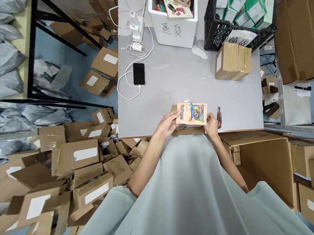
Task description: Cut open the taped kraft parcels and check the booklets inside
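Our left grip (170, 123) pinches the book (191, 113) over the box (188, 131) at the near edge of the worktop (175, 76). Our right grip (211, 124) curls at its right end; what it holds, we cannot say.

A pink book (191, 113), its smaller lettering illegible, hides part of a cardboard box (188, 131); the top edge crops a white bin (174, 39) and black crate (210, 31).

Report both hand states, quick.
Left hand: holding the left end of a peach rectangular paper book.
Right hand: curled at the book's right end; grip cannot be told.
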### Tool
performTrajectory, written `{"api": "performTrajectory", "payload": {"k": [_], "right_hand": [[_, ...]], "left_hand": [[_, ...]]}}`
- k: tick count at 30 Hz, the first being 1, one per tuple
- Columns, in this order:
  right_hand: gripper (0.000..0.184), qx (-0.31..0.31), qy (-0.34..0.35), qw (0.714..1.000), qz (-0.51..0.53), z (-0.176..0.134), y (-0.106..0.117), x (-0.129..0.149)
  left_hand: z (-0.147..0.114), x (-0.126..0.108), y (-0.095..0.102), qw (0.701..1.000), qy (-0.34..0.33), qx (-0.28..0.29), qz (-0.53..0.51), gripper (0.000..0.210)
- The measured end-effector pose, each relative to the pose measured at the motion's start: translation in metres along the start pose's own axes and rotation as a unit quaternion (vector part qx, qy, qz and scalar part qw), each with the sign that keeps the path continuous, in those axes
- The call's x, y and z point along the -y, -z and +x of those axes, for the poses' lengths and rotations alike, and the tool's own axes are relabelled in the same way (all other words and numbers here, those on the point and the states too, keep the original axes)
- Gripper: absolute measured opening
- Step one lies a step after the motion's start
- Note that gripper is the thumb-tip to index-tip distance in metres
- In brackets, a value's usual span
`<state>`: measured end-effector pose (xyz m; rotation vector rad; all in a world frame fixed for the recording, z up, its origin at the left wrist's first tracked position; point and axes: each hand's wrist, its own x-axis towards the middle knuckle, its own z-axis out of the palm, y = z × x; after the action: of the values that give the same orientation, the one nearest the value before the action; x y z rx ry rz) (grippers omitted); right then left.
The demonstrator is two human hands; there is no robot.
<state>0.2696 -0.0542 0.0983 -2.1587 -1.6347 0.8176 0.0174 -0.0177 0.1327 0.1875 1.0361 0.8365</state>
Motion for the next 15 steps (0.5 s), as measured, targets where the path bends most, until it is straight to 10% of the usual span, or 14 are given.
{"api": "performTrajectory", "payload": {"k": [8,15], "right_hand": [[0.005,-0.025,0.012,0.999,0.026,-0.016,-0.002,-0.009],[0.024,0.143,0.083,0.97,-0.178,0.014,0.005,0.018]], "left_hand": [[0.054,-0.001,-0.038,0.994,-0.059,-0.082,-0.051,0.027],[0.049,-0.013,-0.039,0.995,-0.065,-0.07,-0.01,0.024]]}}
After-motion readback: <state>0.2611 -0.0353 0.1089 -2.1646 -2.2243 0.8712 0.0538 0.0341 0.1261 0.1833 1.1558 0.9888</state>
